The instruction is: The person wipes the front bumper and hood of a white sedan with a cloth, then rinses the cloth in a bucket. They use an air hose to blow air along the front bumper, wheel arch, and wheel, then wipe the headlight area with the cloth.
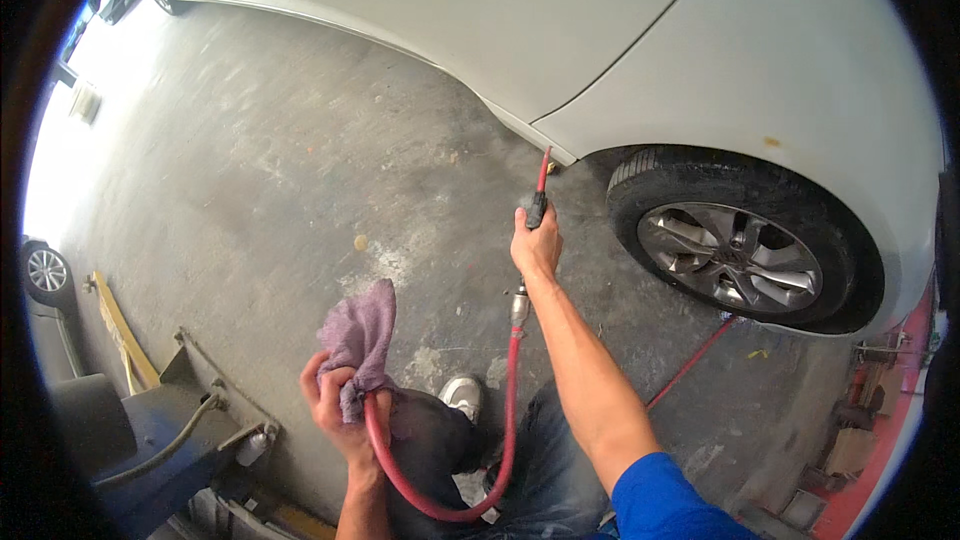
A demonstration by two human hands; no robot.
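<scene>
Right hand (536, 248) closed around a slim air blow gun (540, 195) aimed at the white car's sill (520, 125); left hand (335, 405) gripping a crumpled mauve cloth (360, 340) and the looping red rubber hose (440, 500) above stained concrete floor (250, 170), beside a spoked alloy wheel (730, 255)

A white car (600, 30) stands on a stained grey concrete floor (250, 170), its dark tyre and silver alloy wheel (730, 255) at right, with a blue lift arm (160, 430) lower left.
</scene>
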